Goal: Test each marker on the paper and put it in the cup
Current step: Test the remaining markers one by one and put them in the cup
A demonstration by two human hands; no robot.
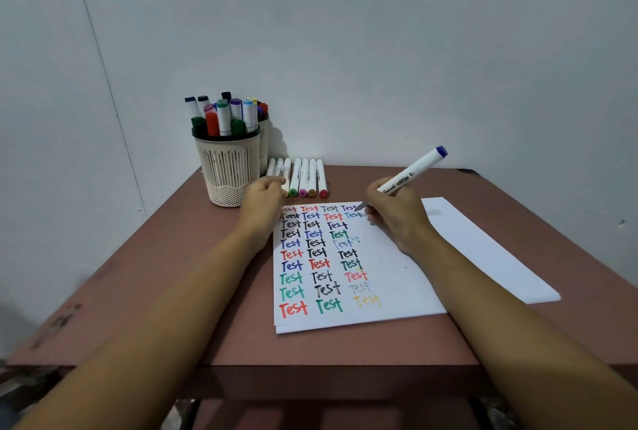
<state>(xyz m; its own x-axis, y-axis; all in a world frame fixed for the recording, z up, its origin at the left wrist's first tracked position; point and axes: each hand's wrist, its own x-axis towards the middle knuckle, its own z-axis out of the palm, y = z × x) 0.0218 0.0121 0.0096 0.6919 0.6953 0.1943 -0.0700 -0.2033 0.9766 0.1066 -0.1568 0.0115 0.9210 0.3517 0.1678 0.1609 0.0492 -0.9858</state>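
The right hand (397, 217) pinches a white marker (416, 170) between thumb and fingers. The marker slants up and to the right, its blue end pointing away from the person. Its tip touches the paper (397, 277) at the end of the top rows of writing.

The left hand (264, 200) lies at the paper's far left corner with its fingers curled under. I cannot tell whether it holds anything, since the fingertips are hidden.

The paper carries columns of the word "Test" in red, black, blue, green, purple and yellow (a few of them faint and scratchy). It lies on top of more white sheets (490, 250) that stick out to the right.

Just beyond the left hand, a row of white markers (303, 176) lies side by side on the worktop (165, 274). Their coloured ends face the person: green, pink, brown and red can be seen, and the hand covers the ends of the others.

To the left of the row stands a cream slotted cup (228, 167), full of upright markers with caps of many colours. A second cup (264, 143) stands right behind it, mostly hidden. Both are close to the pale wall (379, 50).
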